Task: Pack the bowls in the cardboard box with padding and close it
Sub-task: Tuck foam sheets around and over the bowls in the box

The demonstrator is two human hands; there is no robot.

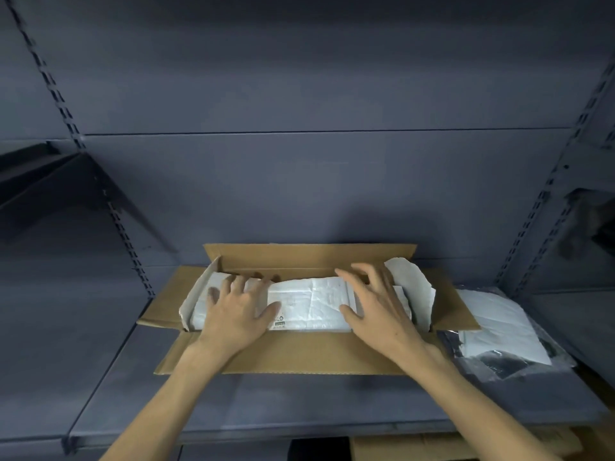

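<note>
No legible text. White padding sheet [309, 302] in cardboard box [299, 356] bears faint print and a small dark label near left hand [238, 316]; too blurred to read.

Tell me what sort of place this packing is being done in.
Probably a stockroom or shop back area: the open brown cardboard box sits on a dark grey metal shelf, slotted steel uprights run up the back panel, and an angled shelf bracket hangs at left.
</note>
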